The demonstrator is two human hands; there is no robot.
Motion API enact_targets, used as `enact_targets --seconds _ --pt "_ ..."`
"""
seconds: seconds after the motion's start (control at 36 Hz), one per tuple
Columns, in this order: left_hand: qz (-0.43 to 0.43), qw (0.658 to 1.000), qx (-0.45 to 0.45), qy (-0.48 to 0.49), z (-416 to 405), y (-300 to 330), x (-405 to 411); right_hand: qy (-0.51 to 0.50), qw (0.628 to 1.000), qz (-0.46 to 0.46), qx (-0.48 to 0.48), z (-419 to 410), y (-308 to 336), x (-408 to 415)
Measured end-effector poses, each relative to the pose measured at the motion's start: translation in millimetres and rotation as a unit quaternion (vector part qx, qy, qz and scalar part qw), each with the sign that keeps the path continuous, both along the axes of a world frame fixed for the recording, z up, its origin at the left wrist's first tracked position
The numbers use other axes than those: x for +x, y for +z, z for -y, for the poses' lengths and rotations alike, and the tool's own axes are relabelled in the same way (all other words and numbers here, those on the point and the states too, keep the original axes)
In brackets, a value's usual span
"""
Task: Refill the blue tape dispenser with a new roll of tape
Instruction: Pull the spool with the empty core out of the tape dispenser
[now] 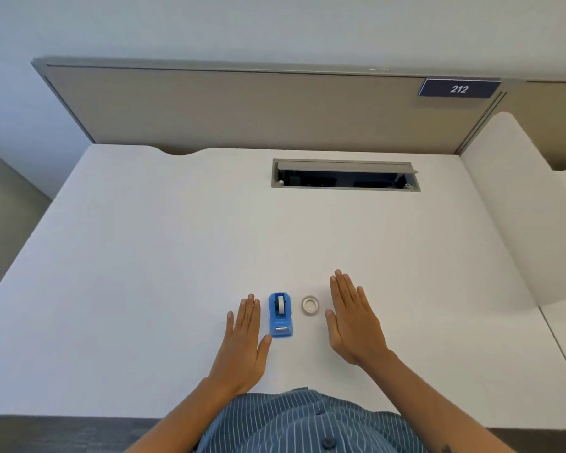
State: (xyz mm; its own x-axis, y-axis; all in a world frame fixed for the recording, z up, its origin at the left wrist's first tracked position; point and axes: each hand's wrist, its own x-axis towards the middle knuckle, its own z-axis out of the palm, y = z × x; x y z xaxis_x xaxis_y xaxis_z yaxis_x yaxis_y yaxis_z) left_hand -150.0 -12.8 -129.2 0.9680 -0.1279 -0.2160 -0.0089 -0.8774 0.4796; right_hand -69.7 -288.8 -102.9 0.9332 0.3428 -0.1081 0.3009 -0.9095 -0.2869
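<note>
A small blue tape dispenser (280,314) stands on the white desk (144,256), its cutter end toward me and a white spool in its cradle. Just to its right lies a clear roll of tape (310,305), flat on the desk. My left hand (245,341) rests flat, palm down, immediately left of the dispenser, with the thumb close to its near corner. My right hand (353,322) lies flat, palm down, right of the roll and a small gap away. Neither hand holds anything.
An open cable hatch (345,175) is set into the desk farther back. A beige partition (242,106) with a sign reading 212 (458,89) closes the far edge. A white side panel (510,204) rises on the right.
</note>
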Motion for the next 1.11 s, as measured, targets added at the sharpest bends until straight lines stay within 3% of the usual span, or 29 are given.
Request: enact_targets --seconds 0.19,0.31,0.44,0.58,0.72,1.11 --pt "0.013 0.998 -0.064 0.007 -2.7 -3.9 -7.1 0.004 0.999 0.000 0.046 -3.5 -2.0 -7.3" --pt "0.013 0.981 -0.162 0.103 -0.8 5.4 -3.2 0.004 0.990 0.031 0.136 -15.3 1.8 -3.5" --pt "0.050 0.966 -0.205 0.149 6.0 9.1 7.9 -0.007 0.981 -0.006 0.196 -42.7 8.3 2.0" --pt "-0.006 0.977 -0.178 0.116 6.4 2.5 15.0 0.000 0.970 -0.077 0.232 -69.7 13.3 9.9" --pt "-0.019 0.984 -0.142 0.102 8.1 -1.9 24.0 0.027 0.971 -0.125 0.202 -85.2 10.9 18.1" --pt "-0.009 0.980 -0.175 0.098 10.0 -4.2 45.0 0.042 0.974 -0.117 0.187 -88.4 3.5 25.9"
